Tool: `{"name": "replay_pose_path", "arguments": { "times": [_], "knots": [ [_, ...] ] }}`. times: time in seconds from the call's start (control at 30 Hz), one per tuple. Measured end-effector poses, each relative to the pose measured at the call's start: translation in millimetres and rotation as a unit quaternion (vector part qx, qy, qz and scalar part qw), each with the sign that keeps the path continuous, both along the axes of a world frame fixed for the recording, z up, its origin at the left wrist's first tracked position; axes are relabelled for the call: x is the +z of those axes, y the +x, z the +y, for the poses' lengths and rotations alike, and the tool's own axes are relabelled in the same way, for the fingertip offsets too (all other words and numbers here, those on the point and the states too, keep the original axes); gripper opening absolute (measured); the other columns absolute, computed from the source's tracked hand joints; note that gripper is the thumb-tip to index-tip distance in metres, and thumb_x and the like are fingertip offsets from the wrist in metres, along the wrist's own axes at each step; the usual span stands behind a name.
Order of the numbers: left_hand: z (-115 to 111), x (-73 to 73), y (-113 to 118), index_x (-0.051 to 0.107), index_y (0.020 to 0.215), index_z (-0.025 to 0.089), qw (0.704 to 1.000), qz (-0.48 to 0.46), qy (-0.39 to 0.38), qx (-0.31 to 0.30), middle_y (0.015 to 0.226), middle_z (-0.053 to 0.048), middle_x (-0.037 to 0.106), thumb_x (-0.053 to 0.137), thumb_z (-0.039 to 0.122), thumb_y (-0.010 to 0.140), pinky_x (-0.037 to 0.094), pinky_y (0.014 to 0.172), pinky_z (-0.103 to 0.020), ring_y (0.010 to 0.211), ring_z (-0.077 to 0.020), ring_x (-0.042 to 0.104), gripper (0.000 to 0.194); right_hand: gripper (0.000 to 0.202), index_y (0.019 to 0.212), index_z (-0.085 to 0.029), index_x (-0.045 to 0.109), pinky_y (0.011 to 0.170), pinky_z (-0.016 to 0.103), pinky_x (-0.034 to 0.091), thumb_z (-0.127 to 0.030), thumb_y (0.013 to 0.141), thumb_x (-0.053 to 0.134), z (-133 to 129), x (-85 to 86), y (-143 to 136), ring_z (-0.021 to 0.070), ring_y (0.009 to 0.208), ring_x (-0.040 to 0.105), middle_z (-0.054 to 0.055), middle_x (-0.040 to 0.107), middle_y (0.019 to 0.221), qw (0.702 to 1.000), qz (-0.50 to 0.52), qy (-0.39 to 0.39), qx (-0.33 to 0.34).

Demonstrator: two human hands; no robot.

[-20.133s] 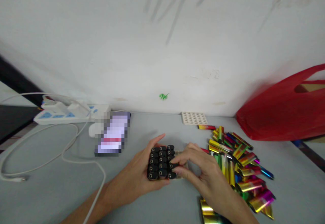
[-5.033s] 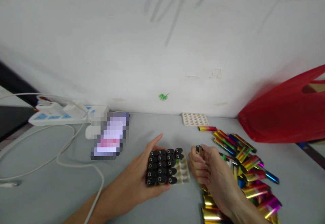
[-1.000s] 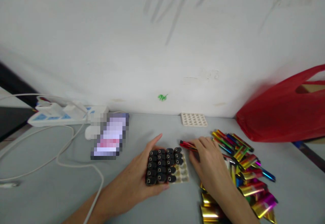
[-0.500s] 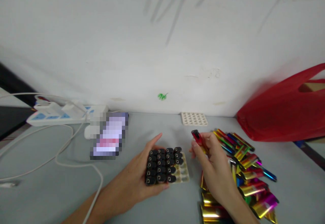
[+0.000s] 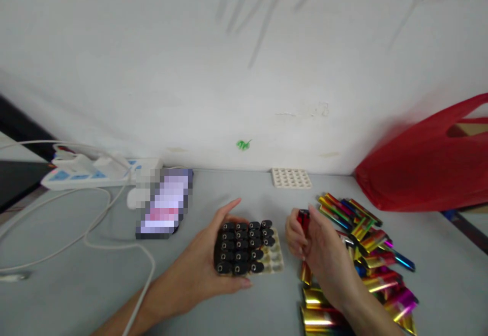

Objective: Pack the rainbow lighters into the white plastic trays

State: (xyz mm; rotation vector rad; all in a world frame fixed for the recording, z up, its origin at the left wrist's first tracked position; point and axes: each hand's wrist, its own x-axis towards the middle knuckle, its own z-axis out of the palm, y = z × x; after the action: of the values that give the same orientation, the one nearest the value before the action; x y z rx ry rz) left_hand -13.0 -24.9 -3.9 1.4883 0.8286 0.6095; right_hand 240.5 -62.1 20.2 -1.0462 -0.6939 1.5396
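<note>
My left hand [image 5: 204, 262] wraps round the left side of a pale tray [image 5: 277, 262] with rows of holes. Several lighters [image 5: 241, 245] stand packed in it, black tops upward, and bare holes show at its front right corner. Just right of the tray, my right hand [image 5: 318, 247] is closed round a red lighter [image 5: 304, 218], its black top pointing up and most of its body hidden by the fingers. Beside and behind that hand lies a loose heap of shiny metallic lighters [image 5: 381, 262] in gold, red, blue and purple, partly covered by my forearm.
Against the wall lies a second pale tray [image 5: 292, 178] with holes. A red bag [image 5: 430, 165] stands at the right. To the left are a phone [image 5: 166, 201], a white power strip [image 5: 91, 171] and a white cable [image 5: 141, 249] running across my left forearm.
The lighter in my right hand has turned from tilted to more upright and come down slightly, with the fingers closing round it. My left hand and the tray have barely moved.
</note>
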Motion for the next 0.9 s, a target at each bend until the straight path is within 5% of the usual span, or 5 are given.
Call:
{"name": "replay_pose_path", "arguments": {
  "times": [0.23, 0.9],
  "knots": [
    [-2.0, -0.2, 0.2, 0.024, 0.171, 0.041, 1.000, 0.013, 0.006, 0.003, 0.153, -0.010, 0.060, 0.098, 0.017, 0.074, 0.060, 0.109, -0.047, 0.131, -0.0335, 0.071, 0.125, 0.057, 0.065, -0.025, 0.038, 0.044, 0.025, 0.010, -0.059, 0.089, 0.077, -2.5, 1.2, 4.7, 0.0099, 0.052, 0.008, -0.011, 0.021, 0.062, 0.990, 0.129, -0.021, 0.044],
    [-3.0, -4.9, -1.5, 0.021, 0.172, 0.042, 0.998, 0.045, 0.044, 0.004, 0.150, -0.008, 0.060, 0.095, 0.019, 0.079, 0.055, 0.116, -0.050, 0.128, -0.0322, 0.071, 0.121, 0.058, 0.062, -0.025, 0.035, 0.046, 0.029, 0.012, -0.053, 0.089, 0.078, -1.4, -4.3, 6.8, 0.0092, 0.052, 0.010, -0.011, 0.020, 0.059, 0.987, 0.160, -0.002, 0.019]
  ]
}}
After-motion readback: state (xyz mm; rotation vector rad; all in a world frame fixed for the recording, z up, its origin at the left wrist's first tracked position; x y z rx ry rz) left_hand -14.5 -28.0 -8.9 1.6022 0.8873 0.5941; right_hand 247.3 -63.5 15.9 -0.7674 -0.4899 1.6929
